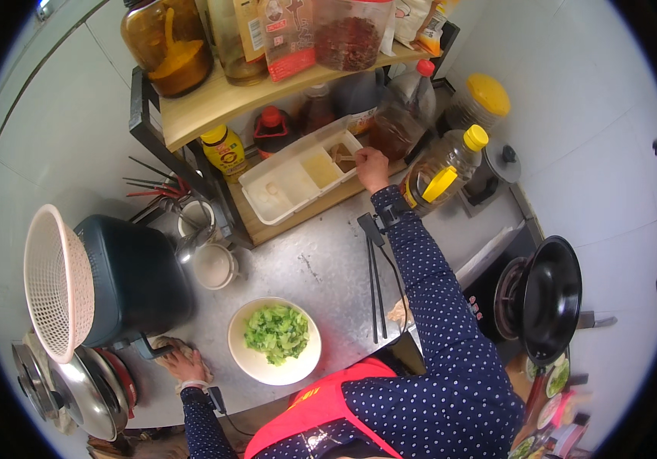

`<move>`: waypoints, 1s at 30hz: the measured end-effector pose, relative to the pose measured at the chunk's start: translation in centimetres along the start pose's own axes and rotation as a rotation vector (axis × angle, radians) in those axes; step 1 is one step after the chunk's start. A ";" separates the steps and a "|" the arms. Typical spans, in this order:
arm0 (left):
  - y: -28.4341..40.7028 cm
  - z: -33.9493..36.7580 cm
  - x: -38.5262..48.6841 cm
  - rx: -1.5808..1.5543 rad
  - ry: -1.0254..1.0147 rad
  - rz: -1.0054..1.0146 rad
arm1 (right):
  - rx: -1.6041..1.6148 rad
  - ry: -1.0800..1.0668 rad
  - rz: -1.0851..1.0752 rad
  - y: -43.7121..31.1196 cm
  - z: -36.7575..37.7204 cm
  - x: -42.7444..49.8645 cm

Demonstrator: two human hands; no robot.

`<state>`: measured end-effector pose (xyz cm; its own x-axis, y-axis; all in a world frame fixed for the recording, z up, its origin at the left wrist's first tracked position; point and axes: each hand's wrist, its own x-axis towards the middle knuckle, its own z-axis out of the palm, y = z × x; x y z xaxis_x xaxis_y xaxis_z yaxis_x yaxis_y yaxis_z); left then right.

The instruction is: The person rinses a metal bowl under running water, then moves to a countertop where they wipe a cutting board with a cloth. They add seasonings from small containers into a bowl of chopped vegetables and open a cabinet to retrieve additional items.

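Observation:
My right hand reaches onto the lower shelf, its fingers closed on the handle of a small spoon. The spoon's end lies in the brown-seasoning compartment of a white seasoning box, whose other compartments hold yellowish and white contents. My left hand rests on a crumpled cloth at the counter's left front; whether its fingers grip the cloth I cannot tell. Between my arms stands a white bowl with chopped green leafy vegetable in it. Black chopsticks lie on the counter right of the bowl.
A pink colander sits over a dark green appliance, with pot lids beside it. White cups and utensils are behind. Oil bottles stand right of the shelf. A black wok is on the right burner.

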<state>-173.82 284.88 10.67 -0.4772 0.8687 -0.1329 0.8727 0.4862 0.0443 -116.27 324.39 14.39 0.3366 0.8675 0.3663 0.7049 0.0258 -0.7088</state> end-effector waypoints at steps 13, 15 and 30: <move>-0.2 0.6 0.0 0.089 -0.025 -0.063 | 0.168 0.058 0.124 -0.3 0.2 -0.1; -0.4 0.6 0.0 0.050 -0.018 -0.072 | 0.220 0.096 0.102 -0.5 -0.3 -0.7; 0.7 -0.8 -0.2 0.047 -0.059 -0.039 | 0.090 -0.156 -0.132 -6.7 -0.1 -3.7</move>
<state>-173.25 285.13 11.53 -0.5054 0.8412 -0.1920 0.8580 0.5137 -0.0079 -122.21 320.94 17.83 0.1395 0.9199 0.3665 0.6755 0.1823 -0.7145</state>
